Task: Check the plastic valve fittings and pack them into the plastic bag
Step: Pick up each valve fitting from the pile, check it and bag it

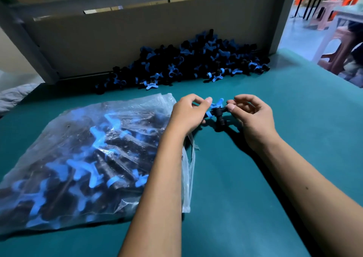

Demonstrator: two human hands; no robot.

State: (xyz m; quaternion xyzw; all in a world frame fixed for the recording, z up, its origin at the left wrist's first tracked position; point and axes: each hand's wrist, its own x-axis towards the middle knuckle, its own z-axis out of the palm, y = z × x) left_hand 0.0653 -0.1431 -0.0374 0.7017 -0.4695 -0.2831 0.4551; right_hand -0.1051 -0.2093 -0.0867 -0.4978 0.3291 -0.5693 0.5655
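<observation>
Both hands pinch one valve fitting between them.

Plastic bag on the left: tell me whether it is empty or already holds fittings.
Holds fittings. Through the clear plastic bag lying flat on the green table, many black bodies with blue handles show, filling most of it.

No legible text, label, brand, number or sign on any surface in the head view. The clear plastic bag left of the hands carries no readable print; the black-and-blue plastic valve fittings piled beyond the hands show no markings that resolve. Background is too blurred to read.
</observation>
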